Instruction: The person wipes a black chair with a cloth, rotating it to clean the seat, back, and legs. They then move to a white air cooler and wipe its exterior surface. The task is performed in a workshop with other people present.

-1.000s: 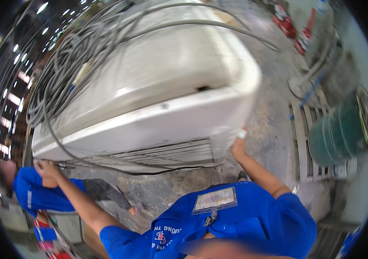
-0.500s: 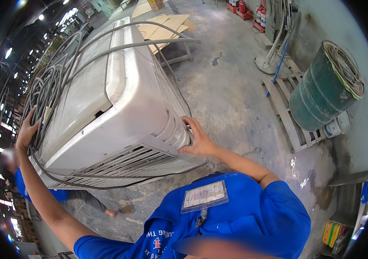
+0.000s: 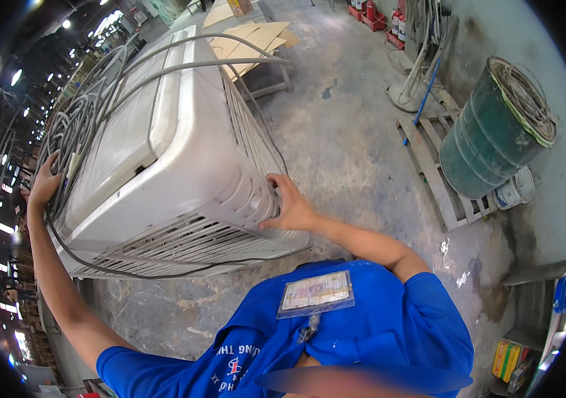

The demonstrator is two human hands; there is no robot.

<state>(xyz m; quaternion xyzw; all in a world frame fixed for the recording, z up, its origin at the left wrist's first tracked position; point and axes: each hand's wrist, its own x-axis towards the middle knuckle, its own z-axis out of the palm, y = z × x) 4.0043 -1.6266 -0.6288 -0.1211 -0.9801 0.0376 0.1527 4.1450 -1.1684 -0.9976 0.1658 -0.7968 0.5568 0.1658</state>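
A large white air cooler (image 3: 190,162) with slatted grilles stands tilted across the left half of the view. Loops of grey cable (image 3: 74,129) lie heaped on its left side, and more strands cross its top. My left hand (image 3: 45,184) is curled against this cable at the cooler's left edge; part of its grip is hidden. My right hand (image 3: 288,207) grips the cooler's rounded near right corner, thumb toward the front grille and fingers over the side. A dark strand of cable hangs across the front grille.
To the right, a green drum (image 3: 492,136) topped with coiled cable stands by a wooden pallet (image 3: 432,159) and white bucket (image 3: 516,189). Fire extinguishers (image 3: 398,25) stand along the far wall. Cardboard sheets (image 3: 246,43) lie beyond the cooler. A metal shelf (image 3: 538,273) is at lower right.
The cooler has turned slightly, and its near right corner sits further left. My right hand moved left with it. A person in blue beyond my left arm has gone from view.
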